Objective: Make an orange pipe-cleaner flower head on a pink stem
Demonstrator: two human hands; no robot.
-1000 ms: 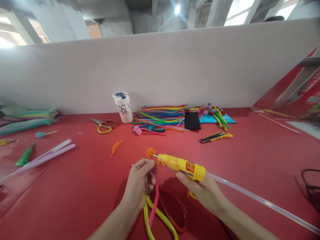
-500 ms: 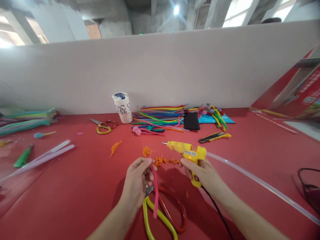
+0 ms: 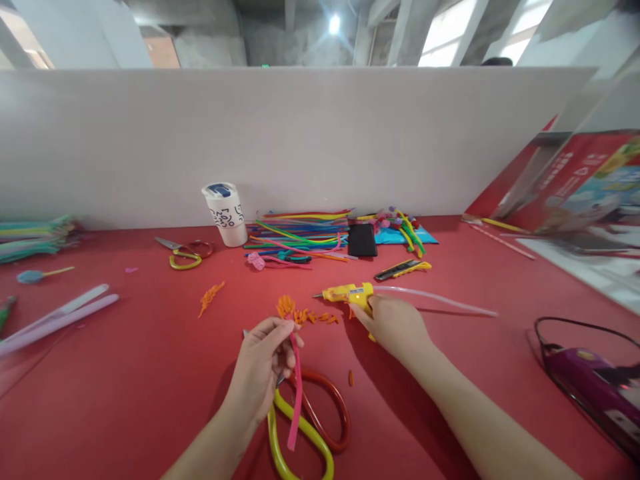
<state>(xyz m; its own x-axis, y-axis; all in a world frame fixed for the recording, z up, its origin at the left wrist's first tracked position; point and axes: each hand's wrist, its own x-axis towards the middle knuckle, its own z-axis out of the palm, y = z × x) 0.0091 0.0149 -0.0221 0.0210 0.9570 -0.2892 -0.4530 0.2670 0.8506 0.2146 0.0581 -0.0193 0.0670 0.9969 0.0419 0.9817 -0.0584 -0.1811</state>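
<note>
My left hand (image 3: 265, 353) pinches a pink stem (image 3: 295, 407), with a cluster of orange petals (image 3: 285, 306) at its top. Closed around the handle of a yellow hot glue gun (image 3: 345, 293) is my right hand (image 3: 397, 327), which hides most of that handle. The gun's nozzle points left, and a long clear glue stick (image 3: 440, 300) trails from its back. Several loose orange pieces (image 3: 320, 317) lie on the table between the hands. Beneath my left hand rest large scissors with yellow and red handles (image 3: 340, 407).
On the red table (image 3: 150, 373) stand or lie a white cup (image 3: 227, 217), small scissors (image 3: 185, 257), coloured pipe cleaners (image 3: 300, 233), a black phone-like slab (image 3: 363, 240), a utility knife (image 3: 403, 269) and an orange twisted piece (image 3: 211, 298). A purple device with a black cable (image 3: 590, 380) sits at right.
My right hand has turned and moved the glue gun down to the table, away from the petals. The view has swung right. My left hand still holds the pink stem.
</note>
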